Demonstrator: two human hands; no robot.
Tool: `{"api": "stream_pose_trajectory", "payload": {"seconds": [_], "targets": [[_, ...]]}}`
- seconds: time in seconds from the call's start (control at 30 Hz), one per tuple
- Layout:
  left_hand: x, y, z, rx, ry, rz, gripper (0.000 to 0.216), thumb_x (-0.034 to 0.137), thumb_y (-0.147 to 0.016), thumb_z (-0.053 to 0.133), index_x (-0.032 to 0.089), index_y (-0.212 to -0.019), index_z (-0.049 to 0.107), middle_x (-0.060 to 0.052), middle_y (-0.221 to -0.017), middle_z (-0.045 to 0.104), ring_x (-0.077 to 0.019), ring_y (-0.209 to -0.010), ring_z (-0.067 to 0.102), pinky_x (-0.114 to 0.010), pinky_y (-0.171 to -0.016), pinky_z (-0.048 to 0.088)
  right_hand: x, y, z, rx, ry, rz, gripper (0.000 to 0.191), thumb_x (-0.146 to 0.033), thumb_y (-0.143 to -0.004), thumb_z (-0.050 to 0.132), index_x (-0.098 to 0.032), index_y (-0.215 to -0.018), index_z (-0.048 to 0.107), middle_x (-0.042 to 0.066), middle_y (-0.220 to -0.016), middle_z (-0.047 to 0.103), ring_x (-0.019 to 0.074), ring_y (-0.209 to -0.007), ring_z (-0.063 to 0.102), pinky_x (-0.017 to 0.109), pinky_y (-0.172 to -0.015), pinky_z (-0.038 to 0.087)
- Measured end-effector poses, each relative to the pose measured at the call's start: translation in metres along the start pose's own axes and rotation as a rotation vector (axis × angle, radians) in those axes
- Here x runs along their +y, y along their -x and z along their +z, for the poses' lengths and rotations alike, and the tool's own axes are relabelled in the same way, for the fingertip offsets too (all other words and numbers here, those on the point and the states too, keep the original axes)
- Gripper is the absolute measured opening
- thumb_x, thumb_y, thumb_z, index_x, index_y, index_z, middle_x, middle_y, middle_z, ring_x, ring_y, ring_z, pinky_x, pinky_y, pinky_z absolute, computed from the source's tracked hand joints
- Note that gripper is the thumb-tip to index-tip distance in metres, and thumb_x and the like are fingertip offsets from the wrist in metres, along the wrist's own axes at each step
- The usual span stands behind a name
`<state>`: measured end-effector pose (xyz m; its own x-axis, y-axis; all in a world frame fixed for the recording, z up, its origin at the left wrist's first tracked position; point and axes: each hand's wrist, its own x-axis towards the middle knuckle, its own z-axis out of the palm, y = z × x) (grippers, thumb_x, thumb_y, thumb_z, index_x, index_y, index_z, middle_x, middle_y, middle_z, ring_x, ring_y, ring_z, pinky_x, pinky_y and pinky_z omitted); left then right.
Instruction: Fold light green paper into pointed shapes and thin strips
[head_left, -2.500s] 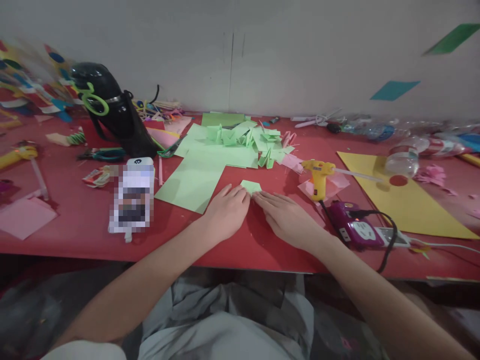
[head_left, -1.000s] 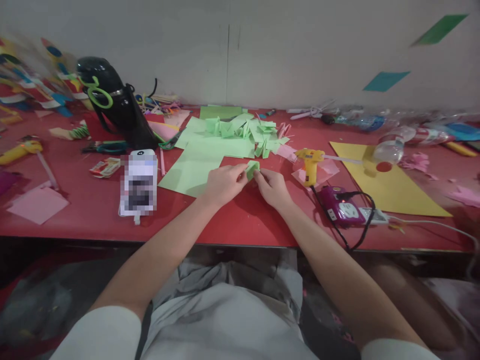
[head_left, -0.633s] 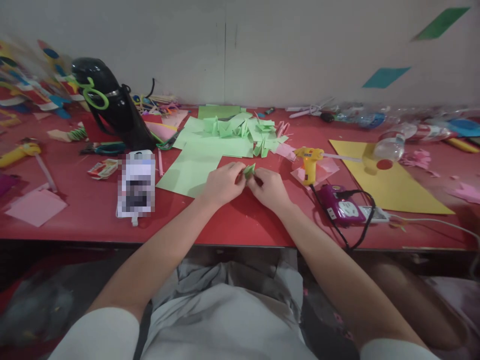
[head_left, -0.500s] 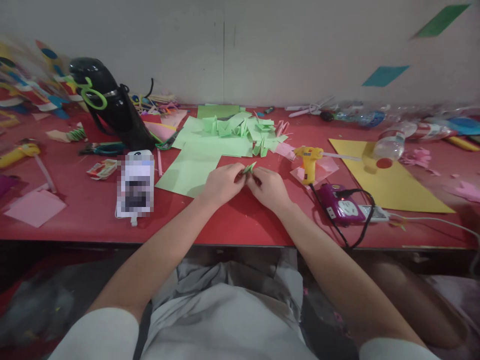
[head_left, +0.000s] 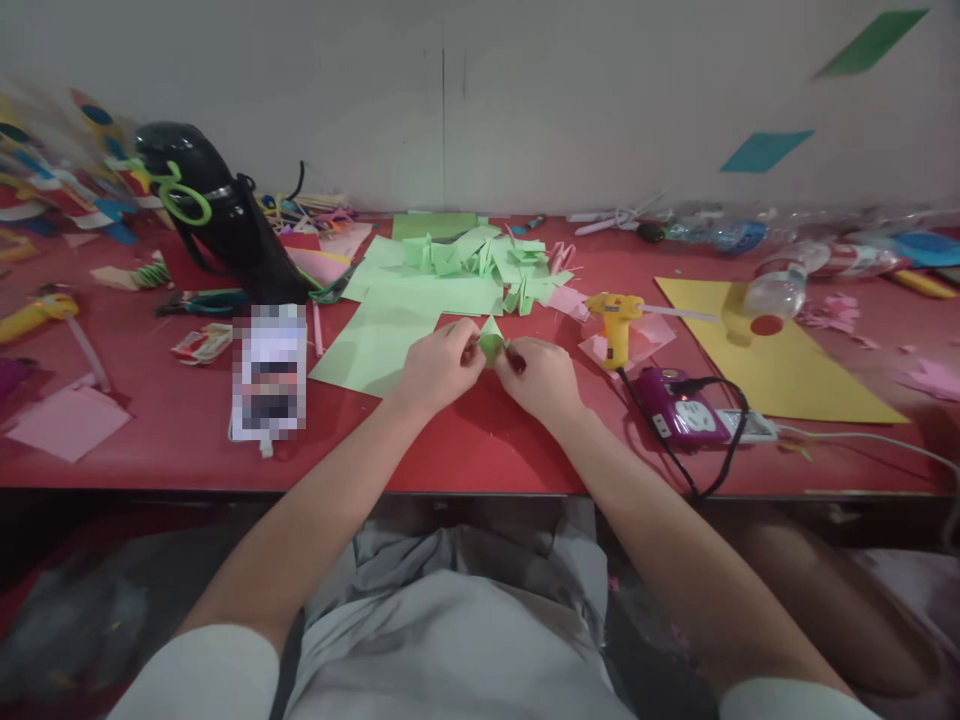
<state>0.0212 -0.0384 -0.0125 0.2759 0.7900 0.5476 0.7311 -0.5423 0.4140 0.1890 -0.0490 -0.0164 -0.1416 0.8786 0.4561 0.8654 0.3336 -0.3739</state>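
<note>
Between my hands is a small piece of folded green paper (head_left: 491, 343), its pointed tip upward. My left hand (head_left: 444, 358) pinches its left side, and my right hand (head_left: 536, 372) pinches the right side. Both hands are just above the red table (head_left: 480, 450). Light green paper sheets (head_left: 375, 340) lie beyond and to the left of my left hand. On them, farther back, sits a cluster of folded green paper pieces (head_left: 480, 255). My fingers hide the edges of the held piece.
A yellow glue gun (head_left: 619, 325) stands right of my hands, near a purple power box (head_left: 682, 410) with cables. Yellow paper (head_left: 817, 375) and plastic bottles (head_left: 776, 295) lie farther right. To the left are a phone (head_left: 268, 375), a black flask (head_left: 225, 215) and pink paper squares (head_left: 71, 420).
The folded green paper has turned so that a broader pointed face shows. My hands have moved slightly apart, both still pinching it.
</note>
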Motion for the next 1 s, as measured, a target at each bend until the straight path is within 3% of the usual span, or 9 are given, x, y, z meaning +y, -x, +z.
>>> {"api": "stream_pose_trajectory", "payload": {"seconds": [0.43,0.57,0.7,0.87,1.0], "targets": [[-0.002,0.002,0.002,-0.104,0.186,0.017,0.015,0.018,-0.081,0.057,0.022,-0.091,0.047,0.001,-0.076,0.061,-0.0139,-0.067,0.061,-0.026,-0.065,0.048,0.011,-0.003,0.003,0.033,-0.259,0.190,0.035,-0.037,-0.083,0.058,-0.020,-0.056,0.043,-0.003,-0.053,0.044,0.0110,-0.052,0.036,0.026,-0.053,0.030],[0.000,0.002,0.005,-0.088,0.281,-0.049,0.018,0.020,-0.080,0.059,0.023,-0.090,0.045,0.003,-0.071,0.058,-0.0131,-0.064,0.060,-0.025,-0.063,0.049,0.016,-0.003,0.010,0.105,-0.391,0.002,0.005,-0.023,-0.080,0.060,-0.019,-0.078,0.063,0.004,-0.083,0.060,0.0133,-0.066,0.052,0.027,-0.060,0.044],[0.001,0.002,0.005,-0.072,0.336,-0.107,0.024,0.021,-0.080,0.061,0.024,-0.098,0.046,0.004,-0.072,0.060,-0.0126,-0.064,0.061,-0.025,-0.063,0.049,0.017,-0.004,0.014,0.149,-0.478,-0.111,0.016,-0.022,-0.086,0.054,-0.022,-0.089,0.070,0.010,-0.105,0.060,0.0174,-0.082,0.061,0.033,-0.071,0.053],[0.002,0.001,0.003,-0.134,0.348,-0.042,0.036,0.019,-0.083,0.057,0.022,-0.119,0.050,0.002,-0.078,0.063,-0.0133,-0.069,0.063,-0.025,-0.069,0.051,0.013,-0.005,0.011,-0.007,-0.585,-0.091,0.021,-0.017,-0.083,0.053,-0.021,-0.093,0.071,0.012,-0.120,0.062,0.0237,-0.107,0.063,0.041,-0.091,0.053],[-0.001,0.002,0.001,-0.220,0.398,0.084,0.044,0.018,-0.085,0.057,0.020,-0.129,0.051,-0.007,-0.103,0.066,-0.0172,-0.089,0.065,-0.029,-0.081,0.054,0.011,-0.005,0.004,-0.124,-0.694,-0.045,0.017,-0.020,-0.081,0.055,-0.020,-0.090,0.070,0.012,-0.131,0.059,0.0272,-0.124,0.056,0.045,-0.104,0.045]]}}
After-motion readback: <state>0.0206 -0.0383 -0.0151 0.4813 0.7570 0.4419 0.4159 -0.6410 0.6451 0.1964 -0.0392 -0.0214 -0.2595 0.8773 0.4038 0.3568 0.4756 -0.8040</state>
